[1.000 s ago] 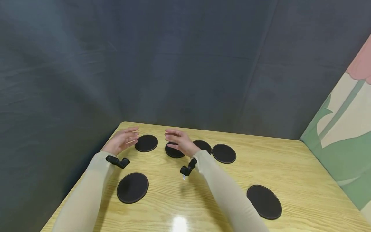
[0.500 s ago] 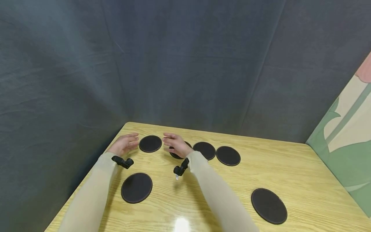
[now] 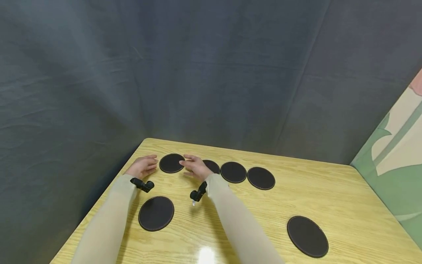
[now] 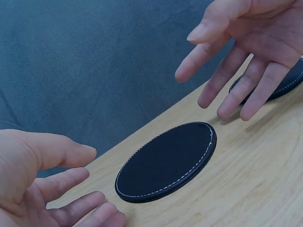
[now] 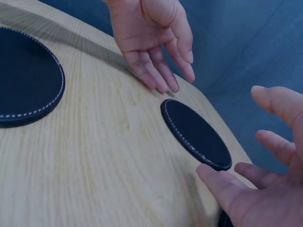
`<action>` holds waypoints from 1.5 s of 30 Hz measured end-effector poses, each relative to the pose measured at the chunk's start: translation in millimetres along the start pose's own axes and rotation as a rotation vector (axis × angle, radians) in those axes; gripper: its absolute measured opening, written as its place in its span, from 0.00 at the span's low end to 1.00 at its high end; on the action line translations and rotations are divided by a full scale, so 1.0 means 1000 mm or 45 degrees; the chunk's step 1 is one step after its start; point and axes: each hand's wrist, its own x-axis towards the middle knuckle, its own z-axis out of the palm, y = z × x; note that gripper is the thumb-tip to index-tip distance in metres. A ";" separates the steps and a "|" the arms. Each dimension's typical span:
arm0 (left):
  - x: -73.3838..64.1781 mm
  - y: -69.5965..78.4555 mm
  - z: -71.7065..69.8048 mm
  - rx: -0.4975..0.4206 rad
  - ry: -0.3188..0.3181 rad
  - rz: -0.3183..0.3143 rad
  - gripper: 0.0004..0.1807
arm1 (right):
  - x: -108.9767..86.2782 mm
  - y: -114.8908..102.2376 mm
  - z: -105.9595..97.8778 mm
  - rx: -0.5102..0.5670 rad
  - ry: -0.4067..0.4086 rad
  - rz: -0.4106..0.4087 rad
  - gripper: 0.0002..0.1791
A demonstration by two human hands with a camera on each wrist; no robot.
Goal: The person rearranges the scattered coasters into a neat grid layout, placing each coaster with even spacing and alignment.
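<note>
A round black coaster with pale stitching round its edge lies at the back left of the wooden table. On its left is my left hand, fingers loosely spread and holding nothing. My right hand hovers on its right side, palm turned inward, and its fingertips overlap the coaster's edge in the head view. Seen from the left wrist, the coaster lies flat between both hands. The right wrist view shows the same coaster, with the right fingers spread near it and nothing in them.
Right of the hands, a row of three coasters runs along the back, including a middle one and an end one. Another coaster lies front left, another front right. A dark curtain hangs behind the table.
My right hand has moved left, from over the second coaster toward the back-left one. The left hand stays beside that coaster. The head view has shifted slightly.
</note>
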 end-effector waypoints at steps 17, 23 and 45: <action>0.004 -0.003 0.016 0.036 0.023 -0.004 0.32 | 0.008 0.012 -0.002 -0.032 0.078 0.023 0.31; 0.003 0.000 0.023 0.066 0.034 -0.051 0.33 | 0.009 0.012 -0.001 -0.055 0.067 0.030 0.31; 0.010 -0.001 0.031 0.019 0.145 -0.058 0.32 | 0.007 0.009 0.004 -0.096 0.173 0.040 0.25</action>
